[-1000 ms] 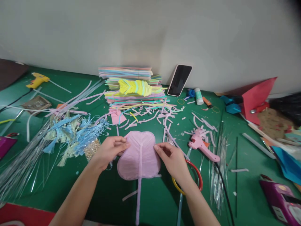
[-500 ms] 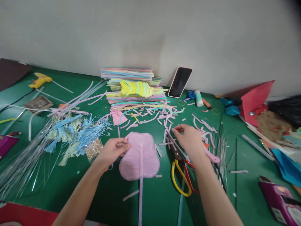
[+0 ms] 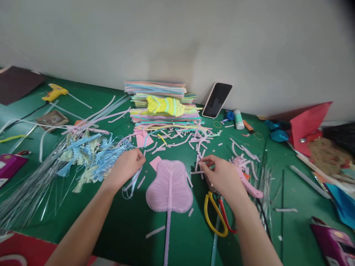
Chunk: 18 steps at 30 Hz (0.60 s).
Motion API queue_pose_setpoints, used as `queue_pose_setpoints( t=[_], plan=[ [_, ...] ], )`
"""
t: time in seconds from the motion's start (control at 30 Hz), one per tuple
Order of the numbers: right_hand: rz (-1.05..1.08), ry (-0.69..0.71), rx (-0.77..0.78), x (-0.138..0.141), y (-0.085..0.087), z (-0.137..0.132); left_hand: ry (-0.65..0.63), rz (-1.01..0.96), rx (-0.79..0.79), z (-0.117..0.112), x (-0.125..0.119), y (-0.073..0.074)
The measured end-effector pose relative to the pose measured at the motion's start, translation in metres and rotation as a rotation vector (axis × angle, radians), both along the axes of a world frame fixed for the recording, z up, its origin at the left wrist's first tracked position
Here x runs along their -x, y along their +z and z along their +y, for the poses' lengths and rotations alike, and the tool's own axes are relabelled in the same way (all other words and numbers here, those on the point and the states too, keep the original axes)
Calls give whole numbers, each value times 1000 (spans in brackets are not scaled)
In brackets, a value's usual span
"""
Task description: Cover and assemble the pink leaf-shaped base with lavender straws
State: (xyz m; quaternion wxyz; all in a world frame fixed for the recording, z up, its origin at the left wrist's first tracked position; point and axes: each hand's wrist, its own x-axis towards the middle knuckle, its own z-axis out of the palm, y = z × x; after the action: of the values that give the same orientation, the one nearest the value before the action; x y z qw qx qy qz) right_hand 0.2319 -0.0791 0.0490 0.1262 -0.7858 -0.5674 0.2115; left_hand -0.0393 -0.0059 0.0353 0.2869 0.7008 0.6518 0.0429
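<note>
A lilac, lobed fan-shaped piece (image 3: 177,184) with a centre rib and long stem lies flat on the green table. My left hand (image 3: 124,168) is left of it, fingers curled together beside the light blue tassels (image 3: 108,153). A thin pale blue strand with a loop (image 3: 133,184) shows just below those fingers; whether they grip it is unclear. My right hand (image 3: 220,175) is right of the lilac piece, fingertips pinched at short lilac pipe cleaner pieces (image 3: 197,172); what lies between them is hidden. Beneath this hand are scissors (image 3: 208,218) with yellow and red handles.
Bundled pipe cleaners (image 3: 155,88) and a yellow bundle (image 3: 163,106) are at the back, beside a leaning phone (image 3: 217,99). A yellow glue gun (image 3: 55,92) rests far left. Silvery strands (image 3: 30,192) spread at left. A glue stick (image 3: 238,119) and red paper (image 3: 307,122) are at right.
My left hand has let go of the lilac piece and moved left, uncovering a pink paper square. My right fingertips have come down to the lilac scraps. The view has shifted slightly.
</note>
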Motion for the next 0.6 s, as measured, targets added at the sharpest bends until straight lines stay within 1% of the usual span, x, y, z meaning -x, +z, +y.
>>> queue_pose_setpoints(
  t=[0.03,0.07,0.13,0.17,0.2,0.27,0.33,0.37,0.43,0.47,0.53,0.6],
  plan=[
    [12,-8,-8,0,1,-1,7,-60,33,0,0,3],
    [31,-19,-18,1,2,-2,22,-171,88,-1,0,7],
    [117,-25,-26,6,2,-4,71,-521,245,-5,-4,15],
    [205,-16,-12,11,2,-6,97,-722,324,-8,-8,19],
    [324,3,18,16,2,-8,123,-881,382,-12,-13,21],
    [612,64,115,30,-1,-14,161,-1048,418,-21,-26,21],
    [855,105,221,44,-7,-24,185,-1105,438,-31,-42,14],
    [935,102,253,50,-11,-29,229,-1126,421,-36,-50,9],
    [1045,47,265,60,-20,-39,324,-1172,351,-45,-62,-4],
    [1082,7,252,64,-25,-44,347,-1167,326,-47,-65,-10],
    [1101,-84,197,71,-33,-53,314,-1104,256,-47,-68,-20],
    [1024,-163,105,77,-40,-61,223,-956,156,-42,-64,-26]
  ],
)
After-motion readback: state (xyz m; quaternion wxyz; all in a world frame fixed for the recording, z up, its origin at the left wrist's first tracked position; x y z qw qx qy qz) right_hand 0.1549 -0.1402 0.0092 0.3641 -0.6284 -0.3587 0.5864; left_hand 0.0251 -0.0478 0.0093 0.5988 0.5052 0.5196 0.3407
